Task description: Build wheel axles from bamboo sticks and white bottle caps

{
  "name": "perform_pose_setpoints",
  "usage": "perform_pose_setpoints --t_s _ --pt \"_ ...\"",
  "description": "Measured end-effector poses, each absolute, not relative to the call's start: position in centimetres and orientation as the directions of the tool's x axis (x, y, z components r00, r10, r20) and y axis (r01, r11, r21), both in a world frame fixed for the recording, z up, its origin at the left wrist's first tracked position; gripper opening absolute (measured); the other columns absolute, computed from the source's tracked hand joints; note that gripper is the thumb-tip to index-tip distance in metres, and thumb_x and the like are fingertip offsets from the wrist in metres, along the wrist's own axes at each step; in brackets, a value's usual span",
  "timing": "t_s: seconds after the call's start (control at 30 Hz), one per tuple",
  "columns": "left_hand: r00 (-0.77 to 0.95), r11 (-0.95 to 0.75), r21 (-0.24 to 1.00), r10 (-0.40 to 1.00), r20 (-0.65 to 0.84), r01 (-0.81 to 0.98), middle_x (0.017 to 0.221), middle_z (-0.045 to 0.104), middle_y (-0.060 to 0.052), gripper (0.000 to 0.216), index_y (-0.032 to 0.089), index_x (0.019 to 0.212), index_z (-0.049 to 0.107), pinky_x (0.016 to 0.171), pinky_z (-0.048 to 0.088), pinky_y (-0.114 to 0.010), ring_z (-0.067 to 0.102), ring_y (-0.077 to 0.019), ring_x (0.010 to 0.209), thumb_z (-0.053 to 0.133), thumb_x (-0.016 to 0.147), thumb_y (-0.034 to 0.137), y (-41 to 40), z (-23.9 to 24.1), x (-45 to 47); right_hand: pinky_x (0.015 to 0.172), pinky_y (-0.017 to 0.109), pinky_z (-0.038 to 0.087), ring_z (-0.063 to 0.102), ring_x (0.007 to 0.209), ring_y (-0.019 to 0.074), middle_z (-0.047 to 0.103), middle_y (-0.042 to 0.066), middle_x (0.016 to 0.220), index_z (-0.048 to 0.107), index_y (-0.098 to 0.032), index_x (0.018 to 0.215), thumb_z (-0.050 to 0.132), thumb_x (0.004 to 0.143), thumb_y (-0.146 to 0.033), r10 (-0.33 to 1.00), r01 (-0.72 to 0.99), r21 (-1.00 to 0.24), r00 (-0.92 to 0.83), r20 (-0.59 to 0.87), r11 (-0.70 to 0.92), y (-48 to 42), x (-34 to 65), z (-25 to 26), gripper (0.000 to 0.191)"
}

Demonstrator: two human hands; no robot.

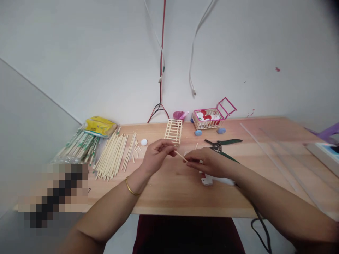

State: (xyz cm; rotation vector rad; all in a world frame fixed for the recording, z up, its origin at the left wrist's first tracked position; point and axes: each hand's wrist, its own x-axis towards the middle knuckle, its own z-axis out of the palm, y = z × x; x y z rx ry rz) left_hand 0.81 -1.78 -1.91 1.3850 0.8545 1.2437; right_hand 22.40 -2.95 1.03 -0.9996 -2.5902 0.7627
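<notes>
Between the hands (158,154) slants a slim, pale, straight stick (180,156)

Small craft workplace; whether in a home or a workshop cannot be told. A wooden worktop (164,197) stands against a plain wall (106,53) with hanging cables (194,92). Clock positions from the worktop's middle: loose sticks (109,155), nine; cut pieces (136,149), ten; slatted frame (173,129), twelve; model cart (210,124), one; green-handled tool (217,145), two. A thin stick (181,156) is held over the middle.
</notes>
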Motion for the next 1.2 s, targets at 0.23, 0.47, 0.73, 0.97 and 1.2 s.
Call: perform_pose_setpoints --t_s 0.23,0.47,0.73,0.97,1.2 --pt "-0.276 -0.240 0.816 0.860 0.430 0.526 0.065 0.060 0.001 0.022 0.016 0.086 0.067 0.059 0.042 -0.022 0.055 -0.0118 0.060 0.059 0.079 0.035 1.9 -0.7 -4.2 0.069 0.028 0.037 0.058 0.073 0.0170 0.068 0.004 0.077 0.065 -0.019 0.079 0.048 0.090 -0.023 0.475 0.463 -0.413 -0.876 -0.078 0.785 -3.6 22.0 0.2 0.021" --pt "-0.253 0.228 0.220 0.963 0.093 0.949 0.090 0.071 -0.011 0.024 0.017 0.083 0.070 0.069 0.043 -0.029 0.063 -0.0242 0.085 0.051 0.078 0.029 2.5 1.7 -10.2 0.071 0.028 0.034 0.059 0.072 0.0168 0.068 0.003 0.073 0.062 -0.019 0.069 0.055 0.082 -0.020 0.561 0.568 -0.249 -0.821 -0.105 0.784 -2.8 23.5 -0.2 0.014" --pt "-0.346 0.348 0.007 0.934 -0.094 0.937 0.102 0.068 -0.024 0.024 0.010 0.087 0.069 0.073 0.046 -0.036 0.064 -0.0345 0.096 0.058 0.070 0.023 3.3 -0.4 -12.0 0.062 0.025 0.033 0.057 0.068 0.0159 0.066 0.003 0.072 0.063 -0.019 0.072 0.051 0.086 -0.024 0.587 0.578 -0.329 -0.805 -0.081 0.747 -1.9 24.0 0.0 0.020" --pt "-0.331 0.330 0.036 0.943 0.032 0.943 0.092 0.069 -0.021 0.024 0.009 0.083 0.068 0.070 0.045 -0.033 0.065 -0.0320 0.091 0.053 0.074 0.026 3.4 1.4 -12.7 0.067 0.025 0.036 0.058 0.076 0.0166 0.068 0.005 0.084 0.065 -0.017 0.088 0.050 0.089 -0.026 0.625 0.519 -0.454 -0.772 0.115 0.724 -1.3 23.9 -0.4 0.018" --pt "-0.201 -0.083 0.772 0.943 0.266 0.631 0.065 0.061 0.000 0.022 0.015 0.084 0.066 0.052 0.038 -0.022 0.053 -0.0114 0.055 0.061 0.070 0.031 1.3 4.0 -7.3 0.061 0.024 0.033 0.058 0.068 0.0157 0.068 0.004 0.074 0.066 -0.017 0.077 0.052 0.086 -0.024 0.699 0.636 -0.372 -0.714 0.048 0.676 -1.4 24.0 -0.5 0.018"
